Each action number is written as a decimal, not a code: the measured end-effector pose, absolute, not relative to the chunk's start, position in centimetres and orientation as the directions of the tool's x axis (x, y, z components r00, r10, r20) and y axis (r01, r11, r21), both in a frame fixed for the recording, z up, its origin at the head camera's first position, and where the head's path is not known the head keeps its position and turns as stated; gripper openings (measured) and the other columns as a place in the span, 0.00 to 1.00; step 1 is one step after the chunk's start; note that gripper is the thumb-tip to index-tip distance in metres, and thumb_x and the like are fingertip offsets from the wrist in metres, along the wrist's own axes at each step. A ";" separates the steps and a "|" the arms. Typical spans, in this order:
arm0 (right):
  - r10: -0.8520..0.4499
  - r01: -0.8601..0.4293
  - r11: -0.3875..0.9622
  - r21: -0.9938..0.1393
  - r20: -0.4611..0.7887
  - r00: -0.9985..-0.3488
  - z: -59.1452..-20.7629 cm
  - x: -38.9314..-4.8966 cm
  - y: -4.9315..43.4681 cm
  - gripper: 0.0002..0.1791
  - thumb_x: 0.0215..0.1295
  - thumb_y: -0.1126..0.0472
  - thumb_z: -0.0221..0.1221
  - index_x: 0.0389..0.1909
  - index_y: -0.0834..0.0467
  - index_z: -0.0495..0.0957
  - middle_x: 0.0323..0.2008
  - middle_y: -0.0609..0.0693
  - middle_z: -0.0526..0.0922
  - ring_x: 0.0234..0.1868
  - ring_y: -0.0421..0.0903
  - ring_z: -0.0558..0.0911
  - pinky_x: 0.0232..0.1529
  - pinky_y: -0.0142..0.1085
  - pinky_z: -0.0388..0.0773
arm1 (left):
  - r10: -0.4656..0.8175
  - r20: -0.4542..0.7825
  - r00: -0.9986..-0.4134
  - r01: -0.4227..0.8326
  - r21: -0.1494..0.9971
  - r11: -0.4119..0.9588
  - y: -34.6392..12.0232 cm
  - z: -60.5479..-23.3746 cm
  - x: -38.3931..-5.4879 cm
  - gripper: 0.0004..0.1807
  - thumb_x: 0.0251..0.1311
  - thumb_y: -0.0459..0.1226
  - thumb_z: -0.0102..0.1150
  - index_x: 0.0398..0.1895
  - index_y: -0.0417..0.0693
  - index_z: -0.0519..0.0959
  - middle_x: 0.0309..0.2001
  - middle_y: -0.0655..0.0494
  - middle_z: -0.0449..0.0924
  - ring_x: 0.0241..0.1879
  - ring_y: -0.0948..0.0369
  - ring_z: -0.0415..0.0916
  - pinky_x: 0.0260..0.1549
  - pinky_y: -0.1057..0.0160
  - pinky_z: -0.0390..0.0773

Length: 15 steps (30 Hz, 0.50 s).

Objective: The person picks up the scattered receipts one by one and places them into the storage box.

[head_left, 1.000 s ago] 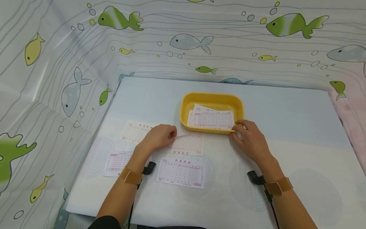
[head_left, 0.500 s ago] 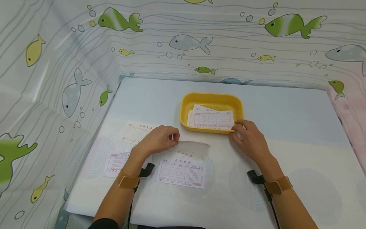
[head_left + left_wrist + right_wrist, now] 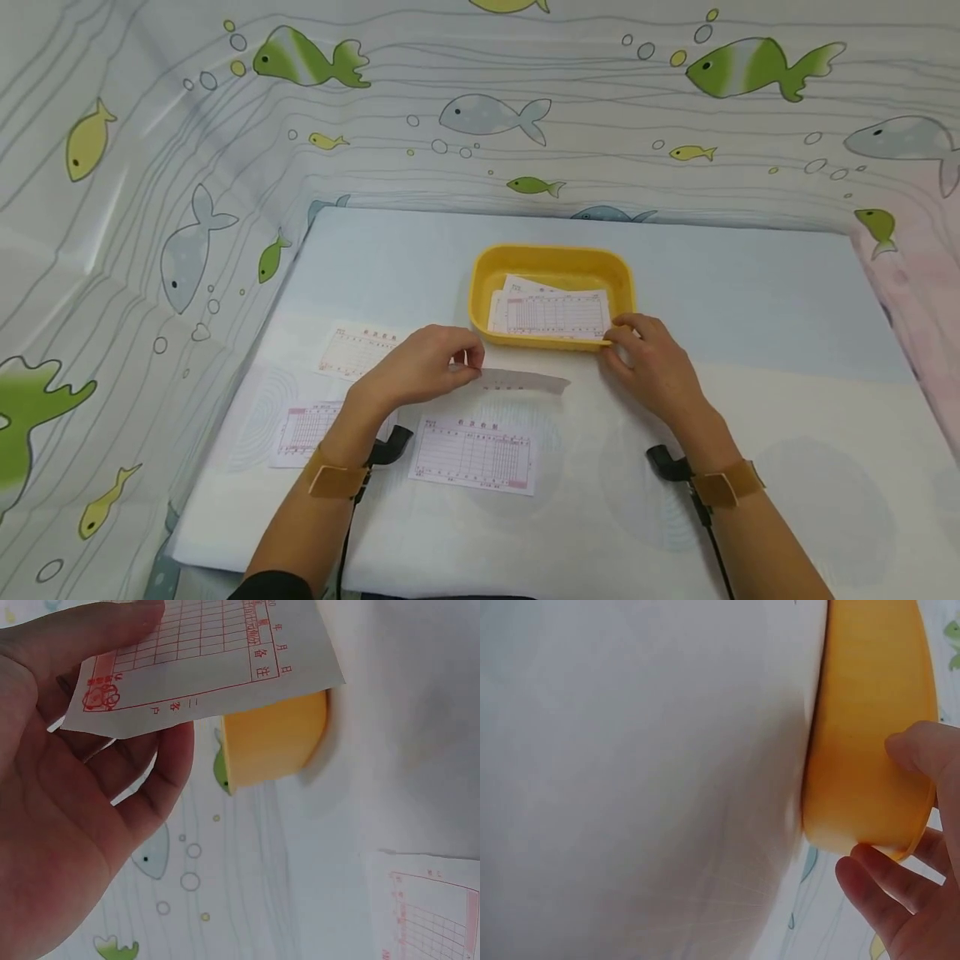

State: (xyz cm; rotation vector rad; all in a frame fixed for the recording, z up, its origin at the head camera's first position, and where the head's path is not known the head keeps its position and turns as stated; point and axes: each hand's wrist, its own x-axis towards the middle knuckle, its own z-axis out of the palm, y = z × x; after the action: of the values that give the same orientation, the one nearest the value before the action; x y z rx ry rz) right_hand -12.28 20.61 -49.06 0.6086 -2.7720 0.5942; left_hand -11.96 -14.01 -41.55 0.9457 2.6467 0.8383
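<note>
My left hand pinches a printed receipt slip by its edge, lifted off the table. In the left wrist view the slip shows a red grid and lies between thumb and fingers. A yellow plastic tray stands ahead, with several receipt slips lying inside it. At the tray's near right corner my right hand grips the rim. The right wrist view shows the thumb on the outer wall of the tray and the other fingers round the corner.
Left on the white table lie a red-printed slip and a purple-printed slip, both partly behind my left arm. Another purple-printed slip lies front centre. A fish-patterned sheet hangs behind the table.
My left hand has raised the slip from the table and shifted slightly right, and the slip now tilts up. The right hand stays at the tray's corner.
</note>
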 end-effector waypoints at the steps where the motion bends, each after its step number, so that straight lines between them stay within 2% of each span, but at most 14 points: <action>1: -0.346 -0.444 0.831 -0.336 0.314 -0.884 -49.1 -12.3 20.6 0.10 0.60 0.58 0.65 0.42 0.54 0.81 0.52 0.53 0.73 0.58 0.53 0.69 0.54 0.51 0.73 | 0.637 -0.002 -0.771 0.518 0.580 0.628 -14.0 -41.4 -12.0 0.04 0.58 0.35 0.64 0.31 0.54 0.78 0.28 0.68 0.74 0.33 0.66 0.70 0.34 0.66 0.74; 15: -0.352 -0.451 0.813 -0.368 0.306 -0.885 -48.8 -12.2 20.5 0.10 0.60 0.59 0.65 0.42 0.55 0.79 0.55 0.55 0.72 0.59 0.55 0.67 0.59 0.52 0.67 | 0.591 0.115 -0.799 0.521 0.623 0.583 -14.1 -39.4 -13.5 0.06 0.58 0.34 0.66 0.33 0.53 0.78 0.31 0.66 0.76 0.35 0.65 0.72 0.37 0.64 0.76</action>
State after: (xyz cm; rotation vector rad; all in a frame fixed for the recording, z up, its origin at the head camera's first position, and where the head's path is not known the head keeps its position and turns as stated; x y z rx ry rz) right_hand -12.15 20.49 -48.77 0.6231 -2.7750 0.6452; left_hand -13.46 -14.13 -39.45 0.9515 2.7013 1.0105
